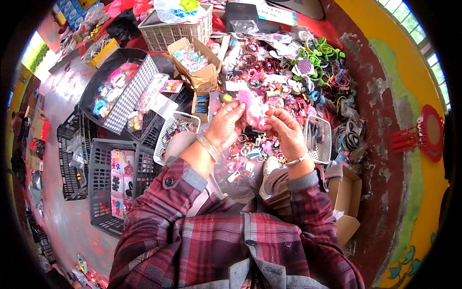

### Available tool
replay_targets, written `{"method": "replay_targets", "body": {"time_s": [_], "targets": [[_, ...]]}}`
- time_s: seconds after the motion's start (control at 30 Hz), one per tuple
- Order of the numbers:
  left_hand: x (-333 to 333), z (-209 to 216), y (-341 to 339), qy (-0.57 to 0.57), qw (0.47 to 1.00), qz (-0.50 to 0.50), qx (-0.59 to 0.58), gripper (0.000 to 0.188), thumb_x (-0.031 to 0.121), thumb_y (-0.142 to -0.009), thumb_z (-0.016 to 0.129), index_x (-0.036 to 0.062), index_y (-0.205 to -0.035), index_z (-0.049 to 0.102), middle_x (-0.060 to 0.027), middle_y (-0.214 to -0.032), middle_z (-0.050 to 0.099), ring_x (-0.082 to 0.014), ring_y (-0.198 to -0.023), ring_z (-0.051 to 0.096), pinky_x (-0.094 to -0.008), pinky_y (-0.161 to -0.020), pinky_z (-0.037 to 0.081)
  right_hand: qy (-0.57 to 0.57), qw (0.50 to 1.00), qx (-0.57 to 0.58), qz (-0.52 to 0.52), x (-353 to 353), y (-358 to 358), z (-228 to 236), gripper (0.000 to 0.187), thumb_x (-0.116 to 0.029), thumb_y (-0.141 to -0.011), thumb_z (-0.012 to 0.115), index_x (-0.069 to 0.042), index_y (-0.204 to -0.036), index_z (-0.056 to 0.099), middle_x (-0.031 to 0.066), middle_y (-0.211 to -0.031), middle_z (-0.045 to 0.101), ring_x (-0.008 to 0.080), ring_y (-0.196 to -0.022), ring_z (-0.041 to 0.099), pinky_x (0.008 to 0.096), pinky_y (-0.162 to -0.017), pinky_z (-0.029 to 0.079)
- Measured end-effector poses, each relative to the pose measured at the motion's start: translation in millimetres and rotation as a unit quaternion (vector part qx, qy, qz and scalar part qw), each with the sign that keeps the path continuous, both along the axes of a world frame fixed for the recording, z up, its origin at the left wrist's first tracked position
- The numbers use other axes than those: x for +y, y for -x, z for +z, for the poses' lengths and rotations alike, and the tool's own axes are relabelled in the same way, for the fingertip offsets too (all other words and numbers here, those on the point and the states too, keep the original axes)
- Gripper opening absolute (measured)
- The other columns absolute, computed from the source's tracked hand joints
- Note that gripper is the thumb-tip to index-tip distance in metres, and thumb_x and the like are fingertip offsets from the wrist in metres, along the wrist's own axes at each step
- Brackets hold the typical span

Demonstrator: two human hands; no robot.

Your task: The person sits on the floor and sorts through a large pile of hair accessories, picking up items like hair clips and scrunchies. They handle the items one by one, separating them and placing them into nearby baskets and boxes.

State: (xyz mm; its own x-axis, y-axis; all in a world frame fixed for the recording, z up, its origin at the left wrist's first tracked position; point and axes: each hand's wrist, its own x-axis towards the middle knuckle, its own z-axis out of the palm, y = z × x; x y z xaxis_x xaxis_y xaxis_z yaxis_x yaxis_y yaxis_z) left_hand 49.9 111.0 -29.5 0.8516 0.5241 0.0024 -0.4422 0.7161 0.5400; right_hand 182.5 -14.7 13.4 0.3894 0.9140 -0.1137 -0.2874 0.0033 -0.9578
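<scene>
Between my two hands is a fluffy pink hair accessory (252, 110), held up above a wide heap of small goods. My left hand (224, 126) pinches its left edge between thumb and fingers. The fingertips of my right hand (287, 131) close on its lower right side. Part of it looks pale and shiny, and its exact form is hard to make out. Beneath and beyond it spreads the pile of hair ties and trinkets (260, 65), with bright green hair bands (323, 52) at the far right.
White baskets of small items stand left (159, 150) and right (329, 144) of my hands. Open cardboard boxes (210, 72) and a houndstooth-sided bin (131, 103) lie farther left. A dark crate (98, 212) sits near my left arm, and an open carton (353, 192) by my right.
</scene>
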Motion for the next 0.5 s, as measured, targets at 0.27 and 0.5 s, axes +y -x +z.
{"method": "replay_targets", "body": {"time_s": [0.27, 0.5], "targets": [[-3, 0, -6, 0.025, 0.998, 0.027, 0.047, 0.019, 0.014, -0.093, 0.042, 0.0033, -0.107, 0.049, -0.0107, -0.104, 0.058, -0.0204, -0.094, 0.058, -0.0344, -0.085, 0.046, 0.028, 0.998, 0.046, 0.028, 4, 1, -11, 0.018, -0.014, -0.087, 0.055, -0.003, -0.101, 0.059, 0.0057, -0.077, 0.064, 0.015, -0.071, 0.064, 0.0204, -0.055, 0.045], [-4, 2, -8, 0.018, 0.999, 0.027, 0.022, 0.022, 0.015, -0.093, 0.04, 0.002, -0.11, 0.047, -0.0118, -0.105, 0.058, -0.0212, -0.096, 0.057, -0.0359, -0.086, 0.046, 0.0, 0.997, 0.064, 0.041, 5, 7, -8, 0.028, -0.025, -0.089, 0.052, -0.002, -0.105, 0.057, 0.0068, -0.084, 0.064, 0.0153, -0.076, 0.064, 0.0238, -0.062, 0.048]]}}
